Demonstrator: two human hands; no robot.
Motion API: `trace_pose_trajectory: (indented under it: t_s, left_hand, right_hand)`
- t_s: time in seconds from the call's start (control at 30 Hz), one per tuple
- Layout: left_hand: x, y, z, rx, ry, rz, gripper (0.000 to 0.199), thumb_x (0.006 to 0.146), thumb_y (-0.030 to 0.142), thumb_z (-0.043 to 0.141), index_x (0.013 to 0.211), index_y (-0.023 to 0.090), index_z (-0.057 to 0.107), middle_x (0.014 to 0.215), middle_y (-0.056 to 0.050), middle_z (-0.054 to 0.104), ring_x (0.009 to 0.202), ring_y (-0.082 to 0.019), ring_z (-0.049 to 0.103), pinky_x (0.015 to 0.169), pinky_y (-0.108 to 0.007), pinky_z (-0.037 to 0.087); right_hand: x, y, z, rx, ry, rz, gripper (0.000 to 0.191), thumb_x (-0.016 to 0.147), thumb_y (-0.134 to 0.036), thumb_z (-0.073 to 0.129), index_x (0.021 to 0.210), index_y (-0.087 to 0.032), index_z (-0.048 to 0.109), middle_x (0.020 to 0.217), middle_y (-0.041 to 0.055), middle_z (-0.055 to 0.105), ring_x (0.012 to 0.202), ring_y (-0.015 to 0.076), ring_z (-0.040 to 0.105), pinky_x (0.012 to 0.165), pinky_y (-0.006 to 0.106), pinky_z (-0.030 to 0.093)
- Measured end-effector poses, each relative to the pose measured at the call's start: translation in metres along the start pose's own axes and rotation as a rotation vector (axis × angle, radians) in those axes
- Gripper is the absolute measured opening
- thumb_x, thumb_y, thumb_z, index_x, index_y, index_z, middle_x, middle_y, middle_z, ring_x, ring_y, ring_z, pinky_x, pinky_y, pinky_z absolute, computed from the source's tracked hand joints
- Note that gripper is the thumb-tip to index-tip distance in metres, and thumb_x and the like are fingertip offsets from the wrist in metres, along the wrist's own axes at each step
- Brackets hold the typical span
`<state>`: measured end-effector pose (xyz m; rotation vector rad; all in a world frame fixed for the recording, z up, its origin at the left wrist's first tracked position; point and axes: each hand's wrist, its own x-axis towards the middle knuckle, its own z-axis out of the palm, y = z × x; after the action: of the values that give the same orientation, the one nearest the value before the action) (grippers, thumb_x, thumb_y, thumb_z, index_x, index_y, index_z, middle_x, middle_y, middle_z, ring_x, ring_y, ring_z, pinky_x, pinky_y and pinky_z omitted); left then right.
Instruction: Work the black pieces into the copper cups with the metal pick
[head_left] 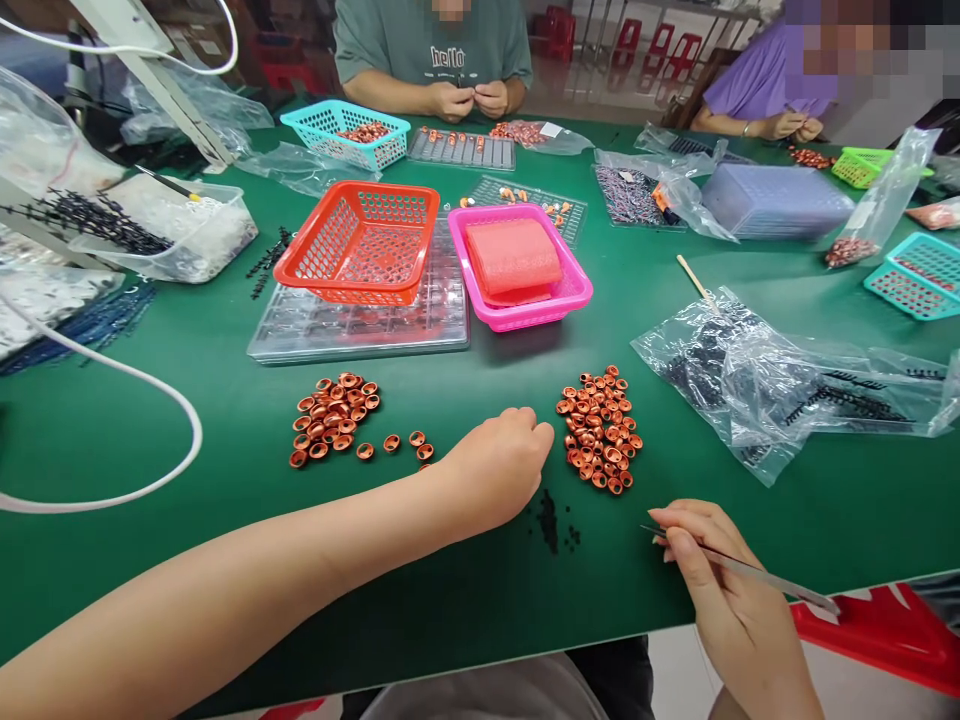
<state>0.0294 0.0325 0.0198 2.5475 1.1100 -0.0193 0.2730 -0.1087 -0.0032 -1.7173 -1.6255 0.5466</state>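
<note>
My left hand (pixel 504 465) is closed, its back turned to the camera, beside the right pile of copper-coloured round caps (pixel 600 430). Its fingertips are hidden, so what they hold, if anything, does not show. A pair of metal tweezers (pixel 757 572) rests in my right hand (pixel 724 580), pinched between thumb and fingers with the tips pointing left. Small black pieces (pixel 549 522) lie on the table between the two hands. A second pile of the same caps (pixel 334 412) sits to the left, with several loose caps (pixel 391 443) trailing from it toward my left forearm.
An orange basket (pixel 356 245) stands on stacked clear trays (pixel 360 335). Beside it is a pink basket (pixel 581 290) holding red foam sheet (pixel 516 255). Clear bags with black parts (pixel 750 375) lie at right. A white cable (pixel 187 420) loops at left. Two people work across the table.
</note>
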Motion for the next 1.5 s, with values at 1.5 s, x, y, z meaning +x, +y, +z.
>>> trace_pose_trajectory:
  t_s: [1.5]
  left_hand:
    - [-0.037,-0.018,0.012,-0.482,0.072,0.055,0.017,0.094,0.013,0.058,0.105,0.018,0.07,0.107,-0.007,0.063,0.089,-0.02,0.066,0.08,-0.031,0.054]
  right_hand:
    - [-0.001,-0.03,0.05,0.192,-0.003,0.161,0.017,0.09,-0.033,0.071,0.106,-0.027,0.072,0.103,0.0019,0.078,0.09,0.0169,0.077,0.078,0.023,0.063]
